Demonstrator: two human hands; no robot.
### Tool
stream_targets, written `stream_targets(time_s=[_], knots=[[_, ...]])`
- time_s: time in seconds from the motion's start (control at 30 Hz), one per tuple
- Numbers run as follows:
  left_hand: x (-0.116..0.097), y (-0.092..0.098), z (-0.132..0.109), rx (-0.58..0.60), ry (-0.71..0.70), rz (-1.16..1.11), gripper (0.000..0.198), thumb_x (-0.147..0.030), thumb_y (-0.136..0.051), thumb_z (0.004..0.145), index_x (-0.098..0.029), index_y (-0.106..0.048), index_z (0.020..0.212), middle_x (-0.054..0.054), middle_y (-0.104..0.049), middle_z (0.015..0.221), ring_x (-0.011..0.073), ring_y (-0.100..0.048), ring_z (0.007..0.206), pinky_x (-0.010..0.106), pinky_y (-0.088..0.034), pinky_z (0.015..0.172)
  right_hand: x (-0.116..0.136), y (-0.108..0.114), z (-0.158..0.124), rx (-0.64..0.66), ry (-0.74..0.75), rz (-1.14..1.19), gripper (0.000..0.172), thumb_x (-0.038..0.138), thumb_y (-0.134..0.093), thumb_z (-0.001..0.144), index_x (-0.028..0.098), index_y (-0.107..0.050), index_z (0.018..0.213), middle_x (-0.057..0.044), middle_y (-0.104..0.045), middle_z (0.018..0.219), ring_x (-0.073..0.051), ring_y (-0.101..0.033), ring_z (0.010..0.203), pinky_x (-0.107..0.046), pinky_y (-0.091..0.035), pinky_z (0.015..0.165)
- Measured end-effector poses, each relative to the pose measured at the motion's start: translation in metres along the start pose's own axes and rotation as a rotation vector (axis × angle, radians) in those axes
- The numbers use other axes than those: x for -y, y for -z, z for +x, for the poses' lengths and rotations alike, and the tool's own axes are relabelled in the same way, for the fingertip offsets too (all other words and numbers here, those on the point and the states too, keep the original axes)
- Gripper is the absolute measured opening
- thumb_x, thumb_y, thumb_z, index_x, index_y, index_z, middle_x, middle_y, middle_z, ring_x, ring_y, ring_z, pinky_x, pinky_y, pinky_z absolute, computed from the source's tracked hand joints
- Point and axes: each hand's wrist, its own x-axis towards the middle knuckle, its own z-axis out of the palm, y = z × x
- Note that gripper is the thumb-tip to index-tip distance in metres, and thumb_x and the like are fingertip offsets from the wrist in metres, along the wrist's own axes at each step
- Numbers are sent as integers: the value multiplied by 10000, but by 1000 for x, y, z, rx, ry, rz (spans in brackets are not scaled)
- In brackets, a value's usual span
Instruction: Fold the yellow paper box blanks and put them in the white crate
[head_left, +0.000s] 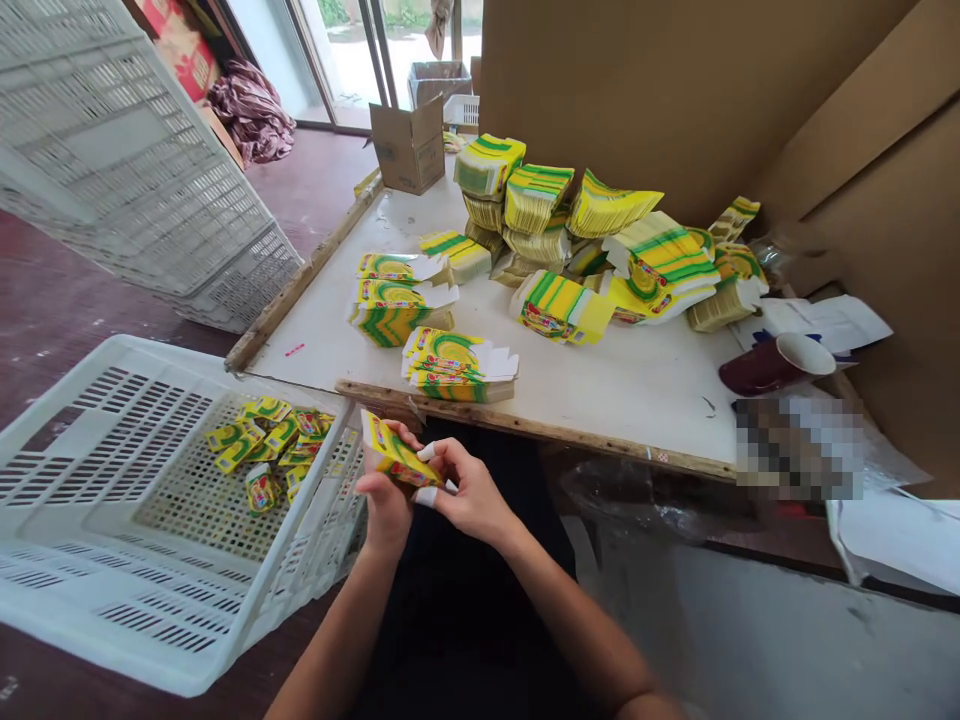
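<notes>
A small yellow and green carton [397,455] is held between both hands in front of the table's near edge. My left hand [388,510] grips its left side, thumb in front and fingers behind. At its right end, my right hand [472,495] pinches the carton, with white coverings on the thumb and a fingertip. Just beyond the hands lies a pile of flat cartons [457,365] on the white table [600,390]. Another stack of cartons [394,300] stands behind it to the left.
A white crate [247,620] at the lower left holds several yellow cartons [262,488]. Stacked crates [142,150] lean at the upper left. Bundles of flat cartons [540,200] fill the table's back. A dark red cup [772,362] lies at the right, near a cardboard wall [675,90].
</notes>
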Motion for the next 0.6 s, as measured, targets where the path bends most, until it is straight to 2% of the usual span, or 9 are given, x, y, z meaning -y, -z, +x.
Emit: stream_targets(time_s=[0.1,0.2,0.3,0.37,0.43,0.47,0.53,0.6], knots=[[4,7,-3,22,-30,53,496,-692,-626,687,-211,-632,809,9,-625,770,142,-589,718,257,-498,670,1,16,-1,-94,61,-56,220,352,-713,724,198,-600,833,38,-569,711,-98,-506,624,-228,-419,584],[-3,20,0,95,-77,249,274,-488,-694,743,-215,-685,758,2,-671,712,144,-619,679,257,-510,672,0,35,-6,-145,173,-186,176,341,-696,770,190,-637,701,16,-615,667,-113,-551,611,-239,-444,585],[-20,35,9,374,-21,405,390,-588,-665,720,-214,-735,805,62,-733,824,242,-674,860,360,-533,813,-3,55,-14,-165,332,-404,137,305,-642,840,206,-704,768,-18,-672,710,-136,-598,650,-254,-475,599],[-31,44,16,547,58,435,642,-739,-594,668,-211,-721,1011,116,-721,1057,320,-628,1075,431,-493,937,-5,64,-19,-185,460,-616,166,257,-571,894,220,-725,843,-36,-701,758,-151,-610,701,-273,-489,632],[-36,47,19,653,114,499,856,-809,-579,595,-215,-625,1209,139,-631,1263,353,-546,1209,456,-453,998,-5,67,-23,-185,590,-839,211,203,-523,919,232,-728,880,-38,-714,773,-162,-603,735,-301,-489,673],[-35,46,19,699,132,574,910,-788,-636,556,-216,-578,1262,143,-589,1320,359,-521,1237,458,-444,1009,-4,65,-24,-167,647,-926,224,183,-513,921,238,-727,884,-32,-715,766,-164,-597,742,-314,-487,696],[-30,39,15,790,151,771,912,-636,-772,517,-209,-530,1285,142,-573,1332,351,-534,1218,453,-452,997,-1,59,-27,-113,729,-1018,229,162,-515,917,258,-722,897,-18,-719,792,-166,-603,794,-334,-488,774],[-21,29,8,822,159,920,763,-467,-771,590,-191,-512,1253,123,-629,1225,310,-608,1096,431,-491,929,1,50,-29,-128,724,-1014,222,180,-526,909,279,-702,1001,-34,-715,978,-192,-601,989,-381,-464,919]])
